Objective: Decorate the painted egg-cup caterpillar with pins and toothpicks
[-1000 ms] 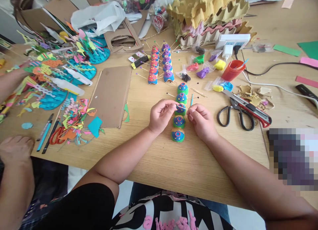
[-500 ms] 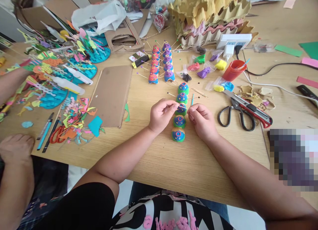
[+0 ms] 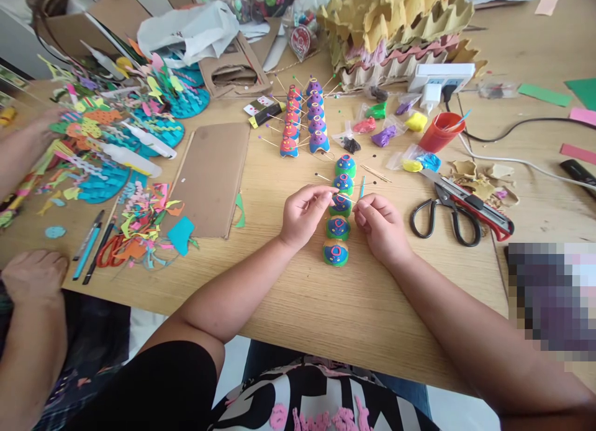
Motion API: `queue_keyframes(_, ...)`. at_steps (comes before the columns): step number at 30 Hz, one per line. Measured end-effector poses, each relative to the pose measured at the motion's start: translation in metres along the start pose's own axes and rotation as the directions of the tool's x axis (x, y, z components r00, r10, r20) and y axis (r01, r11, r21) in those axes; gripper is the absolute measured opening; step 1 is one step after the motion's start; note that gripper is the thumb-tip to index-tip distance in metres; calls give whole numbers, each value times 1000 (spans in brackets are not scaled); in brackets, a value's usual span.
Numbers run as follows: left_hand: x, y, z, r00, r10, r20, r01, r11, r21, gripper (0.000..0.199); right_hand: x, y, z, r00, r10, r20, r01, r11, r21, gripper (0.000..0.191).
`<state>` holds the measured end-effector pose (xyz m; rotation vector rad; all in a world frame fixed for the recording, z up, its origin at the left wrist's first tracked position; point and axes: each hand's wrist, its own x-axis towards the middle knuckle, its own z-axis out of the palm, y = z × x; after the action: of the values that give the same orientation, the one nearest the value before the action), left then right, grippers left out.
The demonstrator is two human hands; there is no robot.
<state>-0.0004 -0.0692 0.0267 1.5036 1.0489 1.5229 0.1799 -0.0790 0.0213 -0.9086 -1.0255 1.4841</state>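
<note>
The left hand (image 3: 305,215) and the right hand (image 3: 379,226) are held close together over the wooden table (image 3: 302,307), each with its fingertips pinched on one end of a thin toothpick (image 3: 345,199). The toothpick is held level just above the third painted dome (image 3: 340,205) in a row running away from the body; whether its tip touches the dome cannot be told.

Risks are judged as follows. The toothpick could snap or bend if it is pressed in at a slant. The dome, being light, could be pushed out of line or tipped against its neighbours, since neither hand is steadying it. A fingertip could be pricked by the point.

Counts: five green-based domes are seen in the near row, the nearest dome (image 3: 335,253) lying between the two wrists. Behind them stands a cluster of finished domes (image 3: 302,123) already spiked with sticks, in two lines; about ten are made out, the far ones overlapping. A few loose sticks (image 3: 376,173) lie just right of the row. One pair of scissors (image 3: 442,217) and one box cutter (image 3: 470,202) lie to the right, touching each other. One red cup (image 3: 437,133) stands beyond them. Another person's hand (image 3: 35,276) rests at the table's left edge.
</note>
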Motion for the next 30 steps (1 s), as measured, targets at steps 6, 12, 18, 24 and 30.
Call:
queue_keyframes(6,0,-1,0,1000,15,11,-15,999,29,27,1,1,0,1000,17,-7,-18,999,-33,36)
queue_keyframes(12,0,-2,-1,1000,31,1,-31,997,75,26,0,1,0,1000,15,19,-14,998,-55,38)
queue_keyframes(18,0,-5,0,1000,-19,-8,20,999,34,30,0,1,1,999,5,36,-3,999,-53,36)
queue_keyframes(24,0,-4,0,995,-86,-56,86,996,-18,47,1,4,-1,1000,9,18,-8,999,-44,34)
queue_keyframes(30,1,-2,2,999,-52,-12,51,998,-24,37,1,0,1,1000,13,26,-13,999,-32,37)
